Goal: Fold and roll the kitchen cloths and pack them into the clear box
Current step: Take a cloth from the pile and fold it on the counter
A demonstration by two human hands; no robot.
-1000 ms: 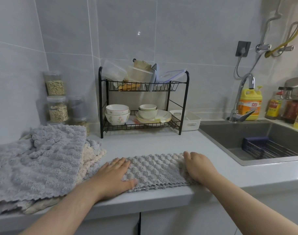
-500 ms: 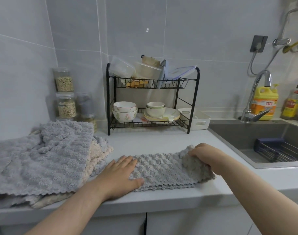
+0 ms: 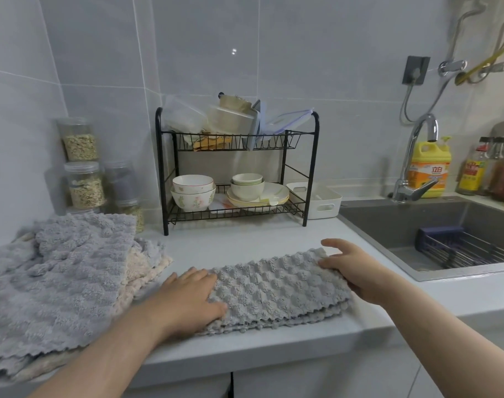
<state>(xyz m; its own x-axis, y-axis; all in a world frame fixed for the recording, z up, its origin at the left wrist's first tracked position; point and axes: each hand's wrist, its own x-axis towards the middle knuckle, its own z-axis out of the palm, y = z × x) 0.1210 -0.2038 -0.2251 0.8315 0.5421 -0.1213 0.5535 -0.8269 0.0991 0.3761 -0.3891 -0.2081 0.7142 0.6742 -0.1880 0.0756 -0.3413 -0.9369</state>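
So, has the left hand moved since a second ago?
No. The left hand still presses the left end of the folded cloth, right beside the cloth pile.

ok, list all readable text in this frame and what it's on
"立白": red logo on the yellow detergent bottle behind the tap.
Smaller print on that label: too blurred to read.
Sauce bottles right of it: labels too blurred to read.
Grey cloth, jars, dish rack: no text visible.

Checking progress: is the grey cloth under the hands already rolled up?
No, the grey cloth lies as a flat folded strip on the counter.
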